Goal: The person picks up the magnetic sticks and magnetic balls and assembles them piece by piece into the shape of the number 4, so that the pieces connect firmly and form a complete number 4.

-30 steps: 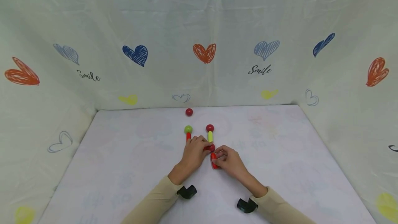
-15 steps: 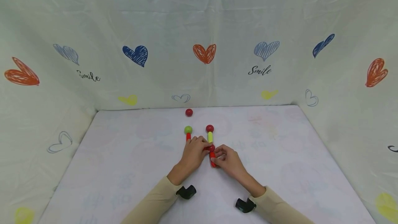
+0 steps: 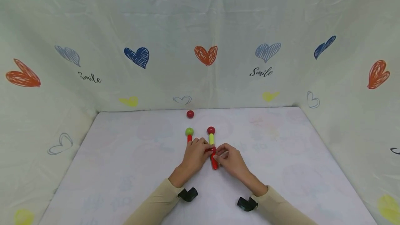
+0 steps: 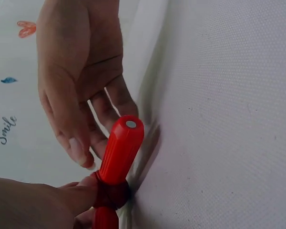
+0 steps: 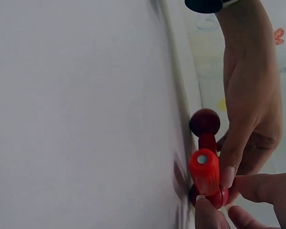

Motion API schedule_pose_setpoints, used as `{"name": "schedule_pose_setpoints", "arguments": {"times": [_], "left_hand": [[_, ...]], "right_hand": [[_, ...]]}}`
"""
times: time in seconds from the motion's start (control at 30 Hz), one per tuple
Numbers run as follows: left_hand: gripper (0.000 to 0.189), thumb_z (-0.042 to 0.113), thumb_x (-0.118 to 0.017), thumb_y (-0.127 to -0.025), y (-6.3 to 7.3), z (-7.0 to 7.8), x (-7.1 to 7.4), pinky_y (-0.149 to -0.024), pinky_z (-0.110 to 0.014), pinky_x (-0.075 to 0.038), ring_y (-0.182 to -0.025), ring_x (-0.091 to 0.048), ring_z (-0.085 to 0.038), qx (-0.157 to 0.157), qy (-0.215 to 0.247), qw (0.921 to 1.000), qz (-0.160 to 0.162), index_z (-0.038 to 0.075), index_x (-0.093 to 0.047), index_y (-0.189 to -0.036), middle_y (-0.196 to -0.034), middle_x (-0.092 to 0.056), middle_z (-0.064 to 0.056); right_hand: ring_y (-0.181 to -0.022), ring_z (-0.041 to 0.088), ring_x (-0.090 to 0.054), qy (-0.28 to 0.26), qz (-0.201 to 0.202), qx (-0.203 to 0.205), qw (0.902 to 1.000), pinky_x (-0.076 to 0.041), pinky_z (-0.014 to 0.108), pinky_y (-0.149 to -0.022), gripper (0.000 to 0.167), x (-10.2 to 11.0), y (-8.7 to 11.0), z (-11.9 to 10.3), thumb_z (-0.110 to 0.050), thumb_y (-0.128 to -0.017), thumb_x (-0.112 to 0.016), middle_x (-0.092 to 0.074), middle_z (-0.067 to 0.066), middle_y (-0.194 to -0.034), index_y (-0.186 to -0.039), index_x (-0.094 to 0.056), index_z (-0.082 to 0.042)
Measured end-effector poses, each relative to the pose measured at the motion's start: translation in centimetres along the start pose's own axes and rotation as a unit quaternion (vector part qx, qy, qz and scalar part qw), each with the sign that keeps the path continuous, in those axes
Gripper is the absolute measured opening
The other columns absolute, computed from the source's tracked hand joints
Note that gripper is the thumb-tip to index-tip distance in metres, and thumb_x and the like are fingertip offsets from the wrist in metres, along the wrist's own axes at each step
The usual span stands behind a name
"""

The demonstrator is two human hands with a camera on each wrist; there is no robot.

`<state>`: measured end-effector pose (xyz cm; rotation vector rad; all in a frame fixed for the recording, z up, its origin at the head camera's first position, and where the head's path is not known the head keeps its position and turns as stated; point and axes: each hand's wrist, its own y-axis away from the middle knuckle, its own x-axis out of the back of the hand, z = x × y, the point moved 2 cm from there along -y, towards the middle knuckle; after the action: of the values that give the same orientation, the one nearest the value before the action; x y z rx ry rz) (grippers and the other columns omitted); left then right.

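Note:
My left hand [image 3: 194,153] pinches a red ball [image 4: 113,194] between thumb and finger, close to the table. From that ball a red magnetic rod [image 3: 214,162] points toward me, its metal-dotted end free. My right hand [image 3: 231,160] is beside this rod, fingers loosely bent; a small gap shows between its thumb and the rod in the left wrist view. Beyond the pinched ball, a yellow-green rod [image 3: 211,139] leads to a red ball [image 3: 211,130]. Another red rod [image 5: 207,143] runs to a dark red ball [image 5: 205,121], mostly hidden by my left hand in the head view.
Left of the yellow-green rod, a green ball [image 3: 189,131] tops a red rod [image 3: 189,138] partly covered by my left hand. One loose red ball [image 3: 190,114] lies near the back edge of the white table [image 3: 131,169]. A curtain with hearts [image 3: 168,72] hangs behind.
The near red rod moved up against the pinched ball and now lines up with it. My right thumb slid from the rod's middle toward the ball. My left hand stayed in place.

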<state>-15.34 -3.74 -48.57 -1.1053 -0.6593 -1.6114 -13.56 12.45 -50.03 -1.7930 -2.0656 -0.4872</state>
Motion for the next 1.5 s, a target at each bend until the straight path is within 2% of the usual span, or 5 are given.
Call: {"name": "schedule_pose_setpoints", "arguments": {"times": [0.2,0.53,1.0,1.23,1.5], "left_hand": [[0.03,0.024,-0.085,-0.091,0.0,0.1,-0.1,-0.084,-0.035,-0.045,-0.094,-0.059,-0.018,0.004,0.001,0.9999,0.013,0.018,-0.082,-0.12,-0.099,-0.07,0.0],[0.027,0.023,-0.085,-0.091,0.1,0.0,-0.4,-0.083,-0.035,-0.044,-0.093,-0.059,-0.018,0.008,0.018,0.9997,0.015,0.017,-0.083,-0.118,-0.098,-0.069,-0.001],[0.026,0.024,-0.084,-0.092,0.2,-0.1,-0.4,-0.084,-0.035,-0.045,-0.096,-0.059,-0.018,0.001,0.017,0.9996,0.021,0.017,-0.084,-0.118,-0.1,-0.069,0.0],[0.027,0.023,-0.084,-0.092,0.2,-0.2,-0.5,-0.084,-0.034,-0.045,-0.094,-0.058,-0.017,0.001,0.02,0.9997,0.014,0.018,-0.083,-0.119,-0.1,-0.069,0.001],[0.027,0.023,-0.083,-0.093,0.3,-0.1,-0.4,-0.085,-0.033,-0.045,-0.094,-0.057,-0.016,0.008,0.022,0.9997,0.009,0.018,-0.083,-0.12,-0.099,-0.068,0.002]], "right_hand": [[-0.076,0.019,-0.072,0.023,0.025,0.014,0.9993,-0.061,0.028,-0.066,0.018,1.2,-1.9,-0.9,0.001,-0.093,-0.078,-0.07,0.01,-0.096,-0.108,-0.069,0.0],[-0.088,0.028,-0.073,0.085,0.021,0.057,0.9945,-0.063,0.037,-0.075,0.021,2.2,-6.4,-3.7,-0.003,-0.094,-0.078,-0.072,0.015,-0.105,-0.113,-0.069,0.001],[-0.11,0.035,-0.072,0.142,-0.08,0.062,0.9848,-0.062,0.041,-0.086,0.037,0.4,-12.4,-7.4,-0.012,-0.1,-0.074,-0.069,0.022,-0.125,-0.132,-0.064,0.002],[-0.114,0.037,-0.068,0.167,-0.106,0.091,0.9761,-0.059,0.043,-0.094,0.041,-0.9,-15.3,-7.8,-0.008,-0.099,-0.073,-0.066,0.025,-0.132,-0.137,-0.061,0.005],[-0.126,0.038,-0.063,0.198,-0.145,0.095,0.9647,-0.056,0.044,-0.101,0.046,-1.9,-17.7,-7.8,-0.006,-0.099,-0.071,-0.063,0.025,-0.139,-0.141,-0.059,0.004]]}}
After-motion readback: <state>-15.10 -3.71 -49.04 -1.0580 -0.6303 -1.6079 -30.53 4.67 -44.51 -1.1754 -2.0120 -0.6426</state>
